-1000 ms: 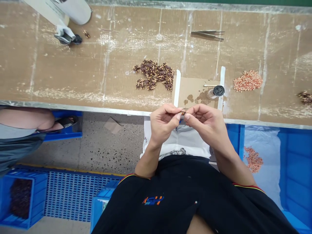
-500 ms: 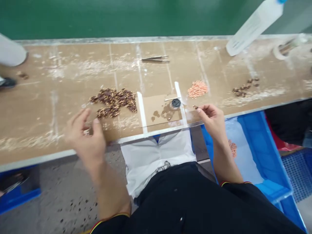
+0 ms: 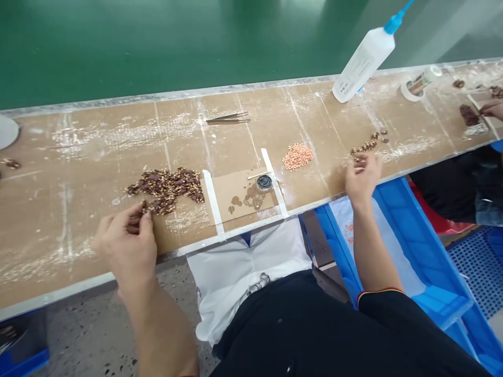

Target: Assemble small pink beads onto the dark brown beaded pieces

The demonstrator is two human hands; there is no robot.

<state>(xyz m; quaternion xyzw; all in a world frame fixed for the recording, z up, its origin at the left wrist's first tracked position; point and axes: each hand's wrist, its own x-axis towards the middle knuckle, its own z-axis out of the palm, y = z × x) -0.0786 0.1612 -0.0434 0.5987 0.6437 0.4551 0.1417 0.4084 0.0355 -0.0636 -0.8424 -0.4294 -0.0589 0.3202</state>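
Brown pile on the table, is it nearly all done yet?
Not nearly. Only a small row of brown pieces lies by the right hand, which looks like the finished lot. The left hand touches the edge of the big brown pile, which is much larger. The orange pile lies between them, untouched.

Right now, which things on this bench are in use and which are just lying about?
In use: big brown pile, at the left hand; small brown pile, by the right hand.
Lying about: tweezers, bottle, pink pile, tin.
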